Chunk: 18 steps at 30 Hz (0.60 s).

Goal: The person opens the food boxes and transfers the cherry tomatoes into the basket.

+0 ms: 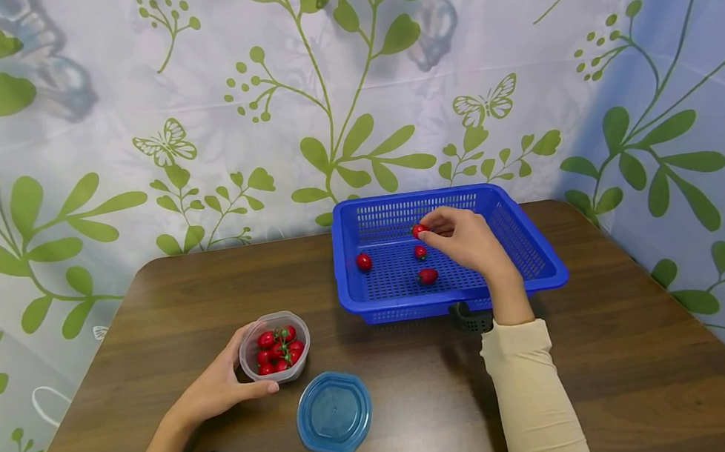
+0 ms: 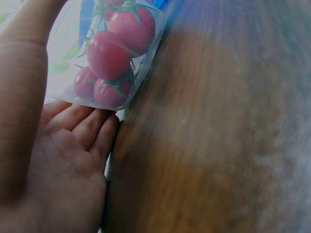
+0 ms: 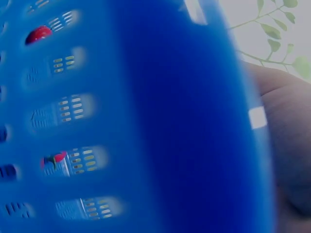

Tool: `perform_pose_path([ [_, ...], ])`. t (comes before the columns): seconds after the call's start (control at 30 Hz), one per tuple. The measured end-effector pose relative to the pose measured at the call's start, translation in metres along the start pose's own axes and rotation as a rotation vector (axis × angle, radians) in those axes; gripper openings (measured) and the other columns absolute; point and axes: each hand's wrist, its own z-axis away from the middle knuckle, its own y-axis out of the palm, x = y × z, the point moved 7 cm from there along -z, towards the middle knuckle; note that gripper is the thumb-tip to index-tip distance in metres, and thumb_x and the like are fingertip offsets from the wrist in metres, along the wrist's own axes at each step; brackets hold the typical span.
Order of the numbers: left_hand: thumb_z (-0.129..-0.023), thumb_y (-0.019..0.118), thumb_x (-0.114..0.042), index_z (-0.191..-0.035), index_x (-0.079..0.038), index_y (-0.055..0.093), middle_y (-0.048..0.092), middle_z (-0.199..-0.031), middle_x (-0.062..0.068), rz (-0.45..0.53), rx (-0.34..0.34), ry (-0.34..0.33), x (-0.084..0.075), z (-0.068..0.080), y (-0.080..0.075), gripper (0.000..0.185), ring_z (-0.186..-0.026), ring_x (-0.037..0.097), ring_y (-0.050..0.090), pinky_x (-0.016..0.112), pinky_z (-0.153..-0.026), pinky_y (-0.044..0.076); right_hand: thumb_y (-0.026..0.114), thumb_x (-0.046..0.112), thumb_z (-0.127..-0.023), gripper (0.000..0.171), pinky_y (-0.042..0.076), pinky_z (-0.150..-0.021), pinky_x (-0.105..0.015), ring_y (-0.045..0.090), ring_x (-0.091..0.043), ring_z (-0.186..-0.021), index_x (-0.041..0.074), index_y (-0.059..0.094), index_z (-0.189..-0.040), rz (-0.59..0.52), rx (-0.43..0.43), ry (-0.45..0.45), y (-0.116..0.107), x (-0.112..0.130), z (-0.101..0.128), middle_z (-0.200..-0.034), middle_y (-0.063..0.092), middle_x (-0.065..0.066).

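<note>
My right hand pinches a cherry tomato between thumb and fingertips above the blue plastic basket. Three more cherry tomatoes lie on the basket floor, one at the left and two nearer its middle. In the right wrist view the basket wall hides most of this hand. My left hand cups a clear plastic container, fingers along its left side and thumb at its front. Several red cherry tomatoes with green stems fill the container.
A blue translucent lid lies on the brown wooden table, just right of and in front of the container. Behind the table hangs a white cloth printed with green leaves and butterflies. The basket stands at the table's back.
</note>
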Motion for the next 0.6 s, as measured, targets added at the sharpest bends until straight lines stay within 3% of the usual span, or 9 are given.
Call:
perform_pose_path([
  [0.6, -0.084, 0.086, -0.029, -0.159, -0.019, 0.03, 0.045, -0.156, 0.008, -0.005, -0.005, 0.0, 0.001, -0.0002, 0.0001, 0.094, -0.14, 0.03, 0.045, 0.019, -0.11, 0.038, 0.07, 0.026, -0.099, 0.029, 0.053, -0.098, -0.05, 0.069, -0.031, -0.109, 0.007, 0.069, -0.121, -0.009, 0.0, -0.003, -0.0029, 0.0022, 0.0015, -0.117, 0.073, -0.013],
])
